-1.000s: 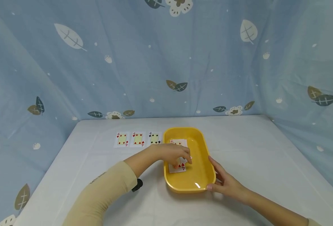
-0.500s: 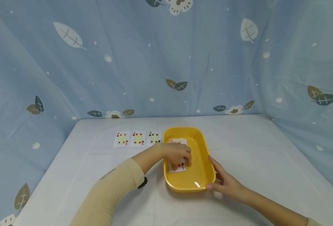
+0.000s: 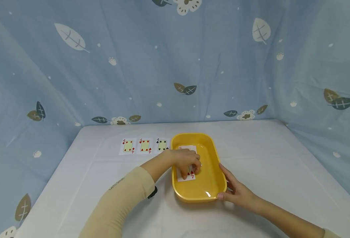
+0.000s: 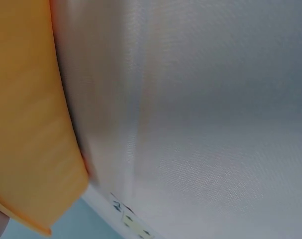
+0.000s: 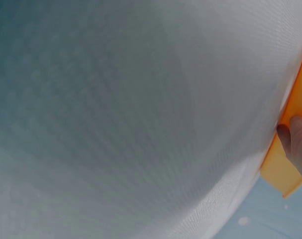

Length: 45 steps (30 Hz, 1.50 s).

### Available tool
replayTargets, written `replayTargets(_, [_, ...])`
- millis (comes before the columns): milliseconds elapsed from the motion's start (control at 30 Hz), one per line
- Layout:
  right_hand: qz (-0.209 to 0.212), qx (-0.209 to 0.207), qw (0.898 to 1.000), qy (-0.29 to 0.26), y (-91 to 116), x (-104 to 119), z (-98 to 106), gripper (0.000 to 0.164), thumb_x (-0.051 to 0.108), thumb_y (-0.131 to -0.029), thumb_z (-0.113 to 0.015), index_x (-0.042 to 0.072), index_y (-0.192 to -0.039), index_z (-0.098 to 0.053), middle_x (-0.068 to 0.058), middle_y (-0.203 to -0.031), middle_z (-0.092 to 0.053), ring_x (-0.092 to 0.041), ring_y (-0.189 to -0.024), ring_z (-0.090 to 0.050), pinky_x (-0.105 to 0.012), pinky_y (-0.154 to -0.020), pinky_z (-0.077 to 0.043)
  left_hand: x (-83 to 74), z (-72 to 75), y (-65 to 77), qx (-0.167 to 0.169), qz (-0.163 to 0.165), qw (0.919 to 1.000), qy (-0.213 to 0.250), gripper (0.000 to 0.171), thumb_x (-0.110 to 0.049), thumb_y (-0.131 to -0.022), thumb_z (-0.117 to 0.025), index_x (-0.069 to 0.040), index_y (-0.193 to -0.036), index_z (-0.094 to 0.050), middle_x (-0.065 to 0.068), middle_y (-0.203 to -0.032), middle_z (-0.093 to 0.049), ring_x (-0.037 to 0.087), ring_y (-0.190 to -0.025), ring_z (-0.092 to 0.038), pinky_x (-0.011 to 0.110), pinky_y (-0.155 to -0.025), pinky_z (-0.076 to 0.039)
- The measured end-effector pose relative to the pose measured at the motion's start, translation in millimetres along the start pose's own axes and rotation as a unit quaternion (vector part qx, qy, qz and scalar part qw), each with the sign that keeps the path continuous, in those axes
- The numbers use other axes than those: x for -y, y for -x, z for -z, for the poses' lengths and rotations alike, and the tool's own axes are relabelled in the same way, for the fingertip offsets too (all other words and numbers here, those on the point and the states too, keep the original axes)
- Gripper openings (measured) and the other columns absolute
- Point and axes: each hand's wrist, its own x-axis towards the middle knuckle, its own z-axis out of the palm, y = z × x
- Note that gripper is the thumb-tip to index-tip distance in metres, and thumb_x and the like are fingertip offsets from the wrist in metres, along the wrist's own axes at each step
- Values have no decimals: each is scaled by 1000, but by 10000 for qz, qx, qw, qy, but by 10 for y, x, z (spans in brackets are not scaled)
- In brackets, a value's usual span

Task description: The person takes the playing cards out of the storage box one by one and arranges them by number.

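A yellow plastic tray (image 3: 209, 188) stands on the white cloth, with several playing cards (image 3: 181, 177) lying face up along its left side. Inside it, my left hand (image 3: 187, 161) is bent down onto these cards, fingers curled, thumb towards the near end. A white card corner shows just past the fingertips; I cannot tell whether the fingers pinch a card. My right hand (image 3: 235, 190) holds the tray's near right corner, thumb at the rim and fingers along the outer wall. The right wrist view shows fingertips (image 5: 297, 129) against that yellow wall.
Left of the tray lie a four of diamonds (image 3: 128, 146), a four of hearts (image 3: 144, 146) and a black-suited four (image 3: 161, 145) in a row. A blue leaf-print curtain (image 3: 133, 66) hangs behind the cloth-covered table (image 3: 261, 148).
My left hand's fingers have drawn closer together over the cards, and its forearm has shifted slightly right. The right hand and tray stay where they were.
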Motion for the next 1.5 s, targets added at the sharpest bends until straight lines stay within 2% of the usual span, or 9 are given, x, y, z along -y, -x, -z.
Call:
replayTargets(233, [23,-89,9998,180,-9,18,1,90,11,-89,-65,7,-152,-1,-30,-153,0,-56,-131,-26,-44,-97,-41,-1,18,-2,3,10,10000,-17,31,-28,-66,-87,-29,-85,-62,-11,-93,-51,7,-92,-42,20,-80,-33])
replayTargets(433, [-42,-98,9997,208,-6,14,-4,89,11,-89,-65,7,-152,-2,-29,-154,0,-55,-131,-25,-43,-97,-41,8,-1,-15,22,23,10000,-74,36,-31,-68,-85,-31,-93,-60,-10,-91,-50,8,-92,-40,22,-82,-31])
replayTargets(667, [5,-21,9999,134,-7,-1,-14,88,10,-90,-64,6,-152,-1,-30,-153,1,-56,-131,-25,-43,-97,-41,-3,-24,-15,55,73,9999,-54,35,-31,-67,-86,-29,-88,-58,-11,-93,-50,8,-94,-42,27,-90,-34])
replayTargets(800, [2,31,10000,60,0,-6,-18,88,9,-91,-62,7,-152,0,-30,-153,2,-56,-131,-24,-43,-98,-41,-15,-33,-6,-2,71,10000,-46,36,-31,-67,-86,-28,-87,-57,-13,-92,-54,7,-92,-44,27,-87,-32])
replayTargets(933, [24,-38,9999,117,7,7,-13,88,9,-90,-63,6,-152,-1,-30,-153,0,-56,-131,-25,-43,-98,-41,-29,-25,7,-83,106,9999,-32,32,-29,-71,-84,-30,-92,-60,-15,-93,-54,7,-93,-45,25,-84,-33])
replayTargets(1133, [18,-66,9999,135,9,21,-3,88,9,-90,-64,5,-151,-1,-32,-153,0,-57,-129,-27,-42,-96,-43,-52,-6,34,-340,47,9988,-337,25,-31,-75,-80,-32,-96,-67,-15,-96,-54,6,-96,-47,23,-81,-34])
replayTargets(1333, [10,9,10000,6,0,-14,-7,88,9,-90,-63,6,-152,0,-32,-153,1,-57,-129,-28,-39,-97,-44,-44,27,43,-528,246,9983,11,21,-27,-77,-79,-29,-96,-70,-15,-96,-56,3,-95,-50,21,-78,-36])
replayTargets(1500, [51,-46,9999,130,3,-13,-8,89,11,-90,-64,6,-152,-1,-31,-153,-2,-55,-129,-30,-39,-96,-44,-24,106,62,-796,50,9966,213,13,-22,-83,-73,-22,-96,-71,-11,-96,-59,4,-91,-53,16,-80,-41])
